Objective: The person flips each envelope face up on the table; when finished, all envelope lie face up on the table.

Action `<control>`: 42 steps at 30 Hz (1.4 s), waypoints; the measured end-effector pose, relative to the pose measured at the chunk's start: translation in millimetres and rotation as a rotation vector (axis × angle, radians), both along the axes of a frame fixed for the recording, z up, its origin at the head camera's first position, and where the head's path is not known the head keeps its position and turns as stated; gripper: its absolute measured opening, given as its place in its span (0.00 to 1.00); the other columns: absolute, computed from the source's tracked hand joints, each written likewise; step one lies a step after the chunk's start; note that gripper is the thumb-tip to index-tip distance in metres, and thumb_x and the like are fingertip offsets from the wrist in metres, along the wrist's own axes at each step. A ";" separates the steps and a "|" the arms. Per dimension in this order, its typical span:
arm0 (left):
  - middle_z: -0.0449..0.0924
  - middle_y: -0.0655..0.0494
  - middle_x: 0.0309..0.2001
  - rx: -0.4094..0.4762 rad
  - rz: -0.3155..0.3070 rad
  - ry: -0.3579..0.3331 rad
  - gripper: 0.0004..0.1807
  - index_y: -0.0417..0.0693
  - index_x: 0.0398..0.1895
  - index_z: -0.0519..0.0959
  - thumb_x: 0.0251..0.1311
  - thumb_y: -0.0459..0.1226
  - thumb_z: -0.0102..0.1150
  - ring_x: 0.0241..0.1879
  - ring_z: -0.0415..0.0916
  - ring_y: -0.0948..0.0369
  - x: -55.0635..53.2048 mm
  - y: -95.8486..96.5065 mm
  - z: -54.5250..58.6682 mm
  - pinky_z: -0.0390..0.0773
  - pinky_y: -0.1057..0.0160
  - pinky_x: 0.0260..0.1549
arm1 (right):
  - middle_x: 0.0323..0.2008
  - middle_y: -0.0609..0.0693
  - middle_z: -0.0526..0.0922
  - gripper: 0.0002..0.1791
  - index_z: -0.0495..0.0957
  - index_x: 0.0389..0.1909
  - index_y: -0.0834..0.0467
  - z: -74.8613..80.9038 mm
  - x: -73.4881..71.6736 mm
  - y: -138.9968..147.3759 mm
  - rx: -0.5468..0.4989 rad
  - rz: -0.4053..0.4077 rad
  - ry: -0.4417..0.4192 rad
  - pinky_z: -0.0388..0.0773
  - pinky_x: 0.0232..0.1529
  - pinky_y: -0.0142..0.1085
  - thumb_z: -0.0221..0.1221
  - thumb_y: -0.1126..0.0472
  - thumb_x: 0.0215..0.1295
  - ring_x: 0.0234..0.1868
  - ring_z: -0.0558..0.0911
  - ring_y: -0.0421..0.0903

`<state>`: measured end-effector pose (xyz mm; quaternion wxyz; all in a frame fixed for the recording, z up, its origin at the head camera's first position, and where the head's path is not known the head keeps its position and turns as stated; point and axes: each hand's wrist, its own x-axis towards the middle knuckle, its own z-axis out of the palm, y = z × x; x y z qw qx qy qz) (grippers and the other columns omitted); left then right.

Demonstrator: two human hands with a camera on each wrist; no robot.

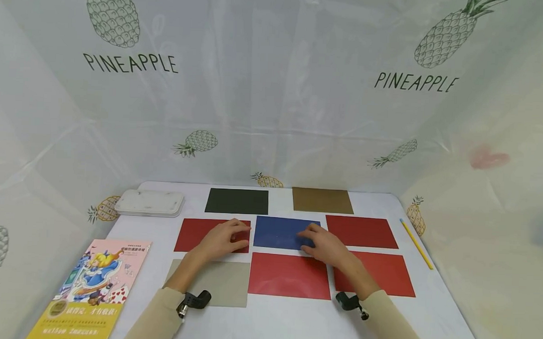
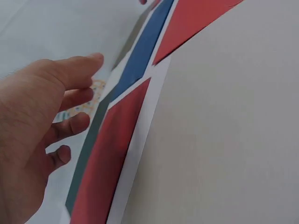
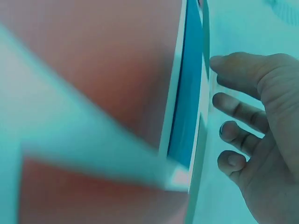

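Note:
My left hand (image 1: 218,240) hovers at the right part of a dark red sheet (image 1: 192,232), its fingers loosely bent and holding nothing. My right hand (image 1: 327,246) is over the right end of a blue sheet (image 1: 274,233), also with relaxed fingers and nothing in them. In the left wrist view, a gap shows between the left fingers (image 2: 77,123) and the red sheet (image 2: 112,149). The right wrist view, tinted cyan, shows the right fingers (image 3: 233,105) apart from the blue sheet (image 3: 187,93). A brighter red sheet (image 1: 285,277) lies just below the blue one.
More sheets lie flat around: black (image 1: 236,201), brown (image 1: 323,200), grey-beige (image 1: 229,283), dark red (image 1: 361,231) and red (image 1: 384,274). A yellow pencil-like stick (image 1: 416,243) lies at the right edge. On the left are a white case (image 1: 149,203) and a picture book (image 1: 89,288).

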<state>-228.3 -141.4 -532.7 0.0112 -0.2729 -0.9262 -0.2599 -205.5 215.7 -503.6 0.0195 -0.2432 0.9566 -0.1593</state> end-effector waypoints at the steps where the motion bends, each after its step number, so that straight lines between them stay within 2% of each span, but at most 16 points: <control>1: 0.78 0.63 0.57 -0.002 0.006 -0.008 0.25 0.59 0.62 0.80 0.62 0.52 0.66 0.55 0.77 0.60 3.7 -6.2 0.6 0.77 0.53 0.54 | 0.50 0.47 0.77 0.22 0.82 0.58 0.52 0.1 3.0 -6.4 -0.003 0.033 0.001 0.81 0.44 0.37 0.69 0.53 0.63 0.46 0.79 0.43; 5: 0.80 0.65 0.54 0.014 0.034 -0.028 0.24 0.59 0.59 0.82 0.60 0.52 0.69 0.53 0.78 0.61 19.9 -34.9 6.4 0.79 0.53 0.52 | 0.50 0.45 0.77 0.23 0.82 0.59 0.49 1.2 14.0 -31.6 -0.029 0.177 0.006 0.81 0.44 0.34 0.67 0.49 0.65 0.46 0.79 0.42; 7: 0.81 0.64 0.53 0.024 0.057 -0.027 0.23 0.59 0.58 0.83 0.59 0.51 0.70 0.50 0.78 0.62 25.7 -50.3 8.8 0.80 0.54 0.48 | 0.51 0.44 0.77 0.24 0.81 0.60 0.47 2.1 18.5 -43.2 -0.032 0.224 0.001 0.81 0.46 0.34 0.67 0.47 0.64 0.49 0.79 0.41; 13: 0.82 0.64 0.47 0.024 0.104 -0.023 0.21 0.54 0.55 0.84 0.60 0.48 0.70 0.38 0.73 0.65 35.9 -93.7 11.1 0.75 0.61 0.38 | 0.54 0.42 0.76 0.28 0.79 0.62 0.43 4.5 33.2 -74.6 -0.003 0.285 -0.038 0.80 0.51 0.37 0.67 0.41 0.61 0.54 0.78 0.41; 15: 0.82 0.64 0.46 0.008 0.120 -0.036 0.20 0.54 0.54 0.84 0.60 0.47 0.71 0.37 0.72 0.64 40.4 -106.7 11.8 0.75 0.60 0.38 | 0.55 0.41 0.76 0.29 0.79 0.63 0.42 3.9 38.3 -85.2 0.011 0.331 -0.031 0.79 0.52 0.35 0.66 0.40 0.62 0.55 0.77 0.41; 19: 0.83 0.60 0.49 -0.049 0.140 -0.053 0.21 0.53 0.54 0.84 0.58 0.48 0.71 0.47 0.79 0.58 49.9 -127.3 12.8 0.78 0.51 0.48 | 0.56 0.41 0.76 0.28 0.79 0.63 0.43 1.5 47.0 -104.6 0.038 0.448 0.014 0.77 0.55 0.32 0.65 0.38 0.63 0.55 0.76 0.39; 21: 0.84 0.58 0.51 -0.071 0.143 -0.059 0.22 0.53 0.54 0.84 0.58 0.49 0.71 0.51 0.79 0.55 53.1 -134.0 12.8 0.78 0.46 0.51 | 0.56 0.41 0.75 0.28 0.79 0.62 0.42 -0.4 50.2 -111.2 0.050 0.490 0.033 0.76 0.56 0.30 0.64 0.38 0.63 0.56 0.74 0.37; 23: 0.84 0.59 0.51 -0.088 0.146 -0.057 0.23 0.54 0.54 0.84 0.57 0.51 0.71 0.50 0.80 0.55 55.3 -139.1 12.1 0.78 0.46 0.51 | 0.57 0.40 0.75 0.27 0.79 0.62 0.42 -2.3 52.5 -116.2 0.063 0.523 0.046 0.75 0.55 0.29 0.64 0.38 0.64 0.56 0.74 0.37; 27: 0.82 0.64 0.44 -0.117 0.155 -0.056 0.23 0.57 0.53 0.85 0.56 0.52 0.72 0.40 0.76 0.62 57.4 -145.7 10.7 0.77 0.56 0.41 | 0.58 0.40 0.74 0.27 0.79 0.62 0.42 -4.6 54.7 -121.8 0.074 0.545 0.040 0.74 0.52 0.25 0.65 0.38 0.63 0.56 0.73 0.36; 31: 0.78 0.67 0.39 -0.150 0.188 -0.103 0.24 0.60 0.54 0.85 0.54 0.53 0.73 0.34 0.70 0.63 60.4 -149.6 12.2 0.71 0.61 0.32 | 0.59 0.40 0.74 0.29 0.78 0.62 0.42 -6.9 56.5 -125.8 0.098 0.550 0.030 0.74 0.52 0.25 0.66 0.38 0.62 0.56 0.73 0.36; 35: 0.77 0.67 0.37 -0.169 0.213 -0.140 0.23 0.61 0.52 0.85 0.52 0.54 0.73 0.35 0.69 0.63 63.5 -151.8 14.0 0.71 0.60 0.32 | 0.58 0.40 0.74 0.31 0.78 0.63 0.41 -9.5 57.8 -128.5 0.129 0.563 0.032 0.73 0.52 0.26 0.66 0.36 0.60 0.55 0.73 0.36; 42: 0.79 0.67 0.41 -0.178 0.219 -0.139 0.19 0.63 0.47 0.86 0.51 0.52 0.75 0.38 0.71 0.63 65.8 -155.2 13.0 0.75 0.57 0.37 | 0.56 0.38 0.75 0.34 0.78 0.62 0.38 -15.0 59.7 -135.2 0.174 0.532 0.030 0.73 0.52 0.30 0.67 0.32 0.55 0.52 0.72 0.35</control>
